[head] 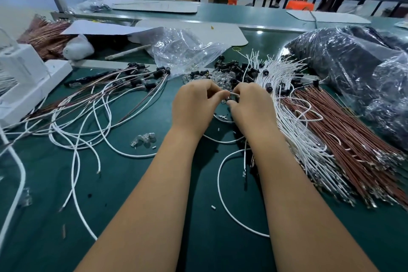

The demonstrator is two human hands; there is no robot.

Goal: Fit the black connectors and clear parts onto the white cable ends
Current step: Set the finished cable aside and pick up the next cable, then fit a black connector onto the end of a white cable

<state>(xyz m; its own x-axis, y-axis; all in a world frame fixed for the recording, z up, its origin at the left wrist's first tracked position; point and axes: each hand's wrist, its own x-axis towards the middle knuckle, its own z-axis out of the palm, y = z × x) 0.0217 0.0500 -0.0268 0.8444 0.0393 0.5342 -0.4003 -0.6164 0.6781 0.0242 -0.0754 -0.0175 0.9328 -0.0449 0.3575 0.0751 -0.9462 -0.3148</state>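
Head | left hand (194, 104), right hand (249, 106) pinch white cable end (234, 94)

At the centre of the dark green work table (198, 216), the left hand (194, 106) and right hand (251, 108) meet fingertip to fingertip, pinching a thin white cable end (235, 94) with a small black connector (230, 102) just below it. At twelve o'clock lies a heap of loose black connectors and clear parts (229, 74). At three o'clock spread bundled white cables (293, 121) and reddish-brown wires (344, 130). At nine o'clock lie finished cables (123, 86).
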